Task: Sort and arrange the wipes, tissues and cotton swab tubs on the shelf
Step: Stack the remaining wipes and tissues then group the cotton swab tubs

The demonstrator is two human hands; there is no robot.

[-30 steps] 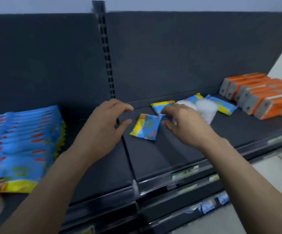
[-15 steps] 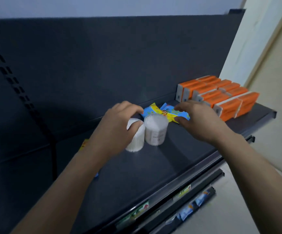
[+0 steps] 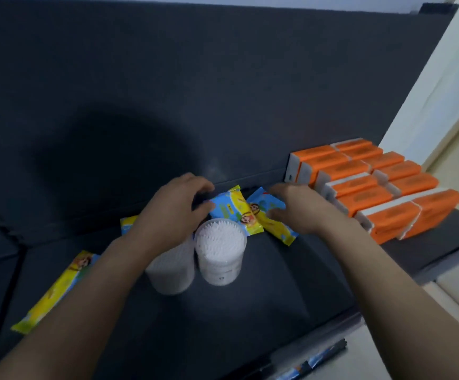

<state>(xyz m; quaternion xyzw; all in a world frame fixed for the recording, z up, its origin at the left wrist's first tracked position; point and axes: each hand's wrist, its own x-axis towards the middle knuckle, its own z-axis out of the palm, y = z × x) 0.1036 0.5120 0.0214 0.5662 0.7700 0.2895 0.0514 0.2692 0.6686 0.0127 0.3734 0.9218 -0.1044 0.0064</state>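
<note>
Two small blue-and-yellow wipes packs lie at the back of the dark shelf (image 3: 277, 292). My left hand (image 3: 173, 209) curls at the left end of the left wipes pack (image 3: 231, 211), thumb touching its corner, fingers apart. My right hand (image 3: 299, 207) lies over the right wipes pack (image 3: 273, 224), fingers on its far edge and thumb on its near side. Two white cotton swab tubs stand upright just in front: one tub (image 3: 220, 250) is in full view, the other tub (image 3: 170, 275) is partly under my left forearm. Orange tissue packs (image 3: 373, 187) are lined up at the right.
A third wipes pack (image 3: 55, 286) lies at the lower left, and another wipes pack (image 3: 126, 224) peeks out behind my left wrist. The shelf's front edge (image 3: 319, 330) runs diagonally below. A pale wall (image 3: 442, 91) borders the right end.
The view swung right and closer. My left hand left the cotton swab tub and reached back to the left wipes pack. My right hand stayed on the right wipes pack.
</note>
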